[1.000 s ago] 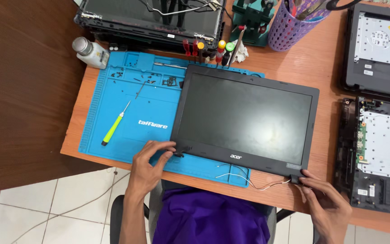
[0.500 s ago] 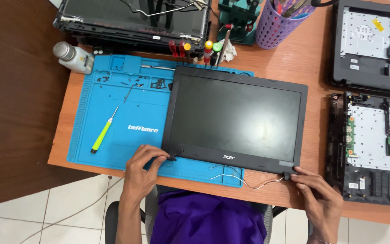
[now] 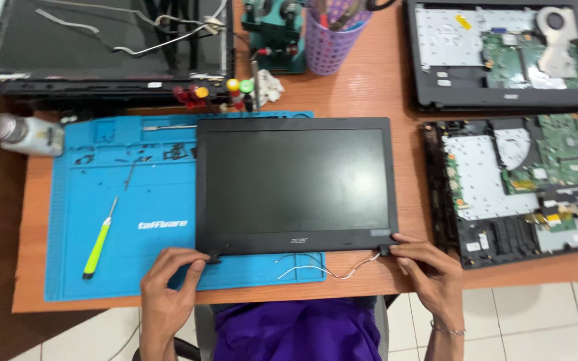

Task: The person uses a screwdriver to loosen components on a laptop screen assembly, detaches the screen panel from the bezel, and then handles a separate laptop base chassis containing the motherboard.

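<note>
Our left hand (image 3: 168,281) rests at the lower left corner of the laptop screen panel (image 3: 296,184), fingers curled and the fingertips pinching the small hinge tab there. Our right hand (image 3: 429,267) does the same at the lower right corner, thumb and fingers closed lightly on that hinge end. Both are partly closed on the panel's edge, not clenched.

We see the panel lying flat just ahead of both hands, glass up, its long axis running left to right across the desk, so each hand has one end of the near long edge and neither is nearer than the other. Its left part sits on the blue work mat (image 3: 102,267); its right part overhangs onto the wooden desk (image 3: 369,93).

Going from left: a grey bottle (image 3: 21,134) stands at the mat's far left corner, and a green-handled screwdriver (image 3: 100,241) lies on the mat, well apart from our left hand. Thin loose wires (image 3: 322,267) trail from the panel's near edge between the hands. At right, an opened laptop base (image 3: 523,187) lies beside the panel.
</note>
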